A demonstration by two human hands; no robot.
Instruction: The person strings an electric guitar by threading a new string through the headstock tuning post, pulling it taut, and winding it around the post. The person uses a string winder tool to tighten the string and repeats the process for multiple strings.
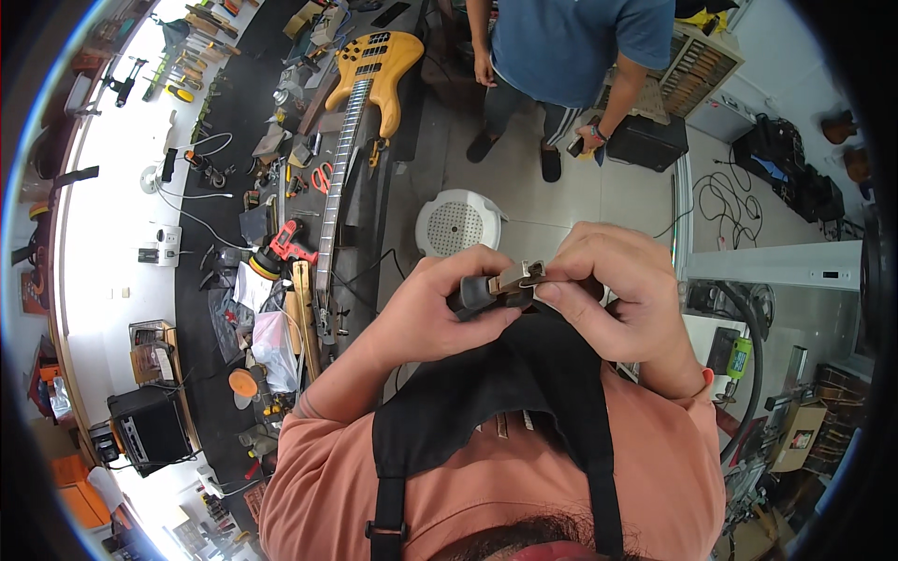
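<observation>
In front of my chest, my left hand [432, 304] is closed around a hand tool [516, 277] with a thick dark grip and a squarish metal head. The head has a small notch or hole at its right end. My right hand [622, 294] meets it from the right, thumb and fingertips pinched at the head's end. Whether those fingertips hold a separate small piece cannot be made out. The lower part of the tool is hidden by my fingers and the black apron [486, 374].
A yellow wooden bass guitar [400, 67] lies along the dark workbench [206, 309] on my left, among scattered tools, scissors [322, 178] and a red power tool [292, 245]. Ahead stands a white stool [458, 222]. Beyond it, another person [571, 47] holds a small object.
</observation>
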